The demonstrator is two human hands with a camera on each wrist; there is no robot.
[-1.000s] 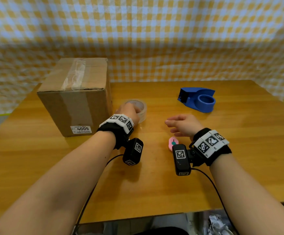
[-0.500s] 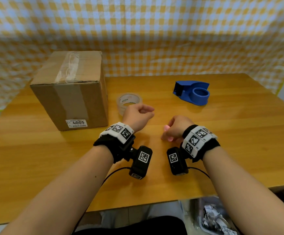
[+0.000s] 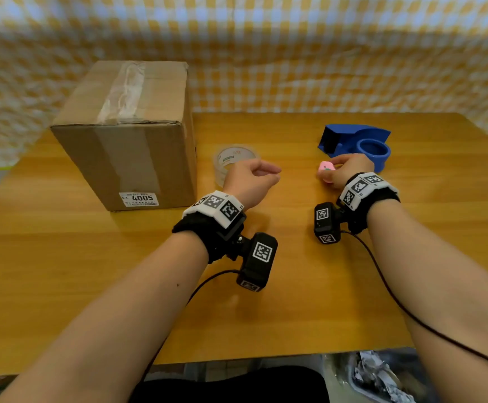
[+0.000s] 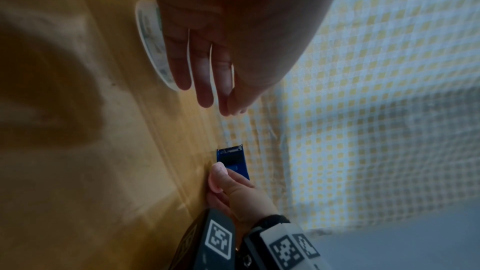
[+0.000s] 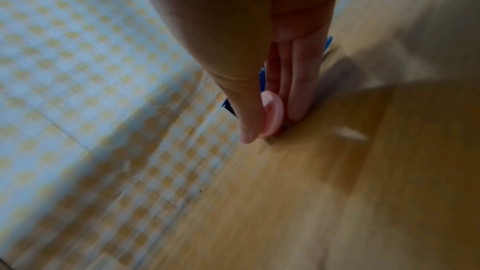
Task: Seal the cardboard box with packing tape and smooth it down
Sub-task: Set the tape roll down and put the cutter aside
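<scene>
The cardboard box stands at the table's left, with a strip of clear tape running over its top seam. A clear tape roll lies flat just right of the box. My left hand hovers over the table in front of the roll, fingers relaxed and holding nothing; the left wrist view shows its fingers nearly straight beside the roll. My right hand pinches a small pink round object between thumb and fingers, near a blue tape dispenser.
The wooden table has bare surface between me and the objects. A yellow-checked cloth hangs behind its far edge. A bin with crumpled paper sits below the near edge at the right.
My left hand has come off the tape roll and drawn back to the right. My right hand has picked the pink object up from the table and carried it toward the dispenser.
</scene>
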